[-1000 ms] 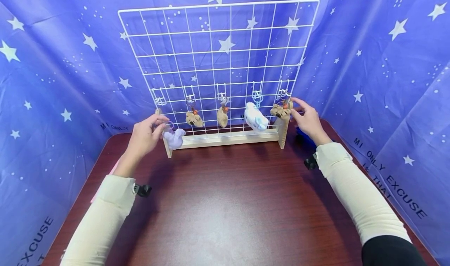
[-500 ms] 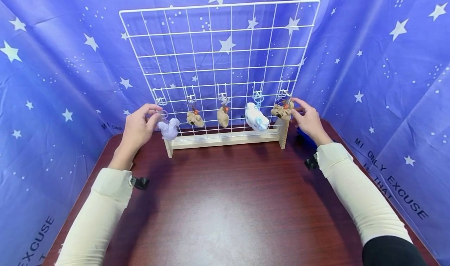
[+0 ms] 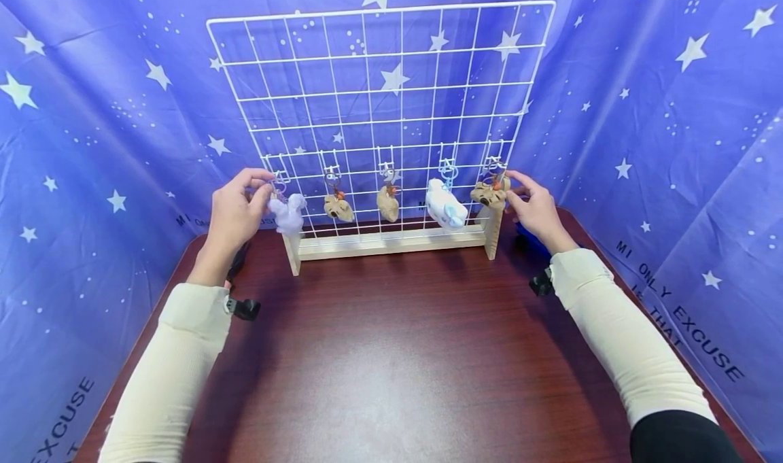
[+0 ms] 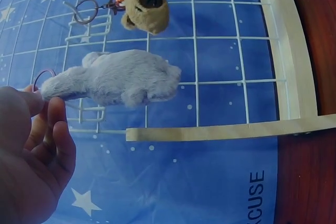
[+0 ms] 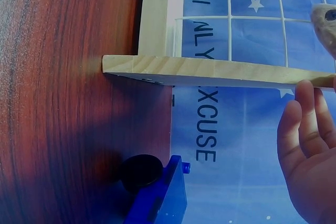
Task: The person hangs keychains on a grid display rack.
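Observation:
In the head view my left hand [image 3: 235,208] pinches a pale lilac plush keychain [image 3: 286,211] near its top, at the left end of a white wire grid rack [image 3: 382,7]. The left wrist view has the plush [image 4: 131,77] hanging from thumb and fingers, its purple ring [image 4: 35,76] beyond the fingertips, close to the leftmost hook [image 4: 92,113]. My right hand [image 3: 535,208] grips the rack's right wooden upright [image 3: 491,238] near its top. In the right wrist view, fingertips [image 5: 304,88] lie against that upright's edge.
Along the grid hang brown plush keychains [image 3: 338,208] and a white-and-blue one [image 3: 445,203]; a brown one [image 3: 487,192] is beside my right hand. A blue object with a black disc [image 5: 142,170] lies beyond the right upright. A starry blue cloth [image 3: 673,143] surrounds the table [image 3: 391,347].
My left hand has lifted the lilac plush up and to the left, bringing its ring from below the leftmost hook up to it. The right hand stays on the upright.

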Demonstrator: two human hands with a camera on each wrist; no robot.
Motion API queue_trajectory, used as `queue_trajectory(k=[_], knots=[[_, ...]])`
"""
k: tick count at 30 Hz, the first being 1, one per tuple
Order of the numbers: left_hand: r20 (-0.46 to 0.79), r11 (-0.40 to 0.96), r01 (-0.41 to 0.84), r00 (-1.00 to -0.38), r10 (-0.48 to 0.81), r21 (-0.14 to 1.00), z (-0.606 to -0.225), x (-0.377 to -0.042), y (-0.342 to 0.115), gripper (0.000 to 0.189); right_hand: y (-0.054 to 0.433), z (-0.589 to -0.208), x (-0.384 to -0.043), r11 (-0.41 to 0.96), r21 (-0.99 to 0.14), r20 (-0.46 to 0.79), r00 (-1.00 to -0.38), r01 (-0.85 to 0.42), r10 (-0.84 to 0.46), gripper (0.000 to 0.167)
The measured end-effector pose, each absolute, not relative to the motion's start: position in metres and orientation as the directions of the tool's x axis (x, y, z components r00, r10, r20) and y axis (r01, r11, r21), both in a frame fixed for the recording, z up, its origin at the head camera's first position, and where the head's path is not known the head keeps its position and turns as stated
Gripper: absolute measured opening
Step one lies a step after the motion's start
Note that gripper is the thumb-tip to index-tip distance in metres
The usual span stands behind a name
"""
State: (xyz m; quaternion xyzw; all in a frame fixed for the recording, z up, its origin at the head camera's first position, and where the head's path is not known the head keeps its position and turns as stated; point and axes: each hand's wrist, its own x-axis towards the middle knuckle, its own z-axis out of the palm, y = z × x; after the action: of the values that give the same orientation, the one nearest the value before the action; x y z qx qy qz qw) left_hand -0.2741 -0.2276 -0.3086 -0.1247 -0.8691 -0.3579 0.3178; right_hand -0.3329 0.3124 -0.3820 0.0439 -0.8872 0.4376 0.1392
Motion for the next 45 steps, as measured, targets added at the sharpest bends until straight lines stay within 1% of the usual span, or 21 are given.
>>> queue_trajectory(k=[10,15,31,39,45], knots=[[0.597,0.694,0.408,-0.801,-0.039,0.593,-0.308,-0.277,-0.227,0.02,0.313,-0.381,-0.333,0.612,-0.768,0.266,-0.963,-0.189,0.038,0.048],[0.571,0.691,0.38,-0.819,-0.058,0.615,-0.307,-0.279,-0.227,0.022,0.313,-0.381,-0.334,0.608,-0.769,0.278,-0.96,-0.2,0.036,0.048],[0.476,0.665,0.294,-0.873,-0.106,0.687,-0.316,-0.289,-0.233,0.026,0.314,-0.377,-0.332,0.612,-0.764,0.276,-0.961,-0.204,0.024,0.047],[0.462,0.645,0.296,-0.881,-0.1,0.705,-0.323,-0.282,-0.238,0.029,0.314,-0.375,-0.332,0.639,-0.742,0.28,-0.96,-0.203,0.02,0.046],[0.456,0.659,0.286,-0.885,-0.097,0.696,-0.324,-0.271,-0.237,0.028,0.315,-0.37,-0.329,0.651,-0.735,0.243,-0.97,-0.189,-0.006,0.05]])
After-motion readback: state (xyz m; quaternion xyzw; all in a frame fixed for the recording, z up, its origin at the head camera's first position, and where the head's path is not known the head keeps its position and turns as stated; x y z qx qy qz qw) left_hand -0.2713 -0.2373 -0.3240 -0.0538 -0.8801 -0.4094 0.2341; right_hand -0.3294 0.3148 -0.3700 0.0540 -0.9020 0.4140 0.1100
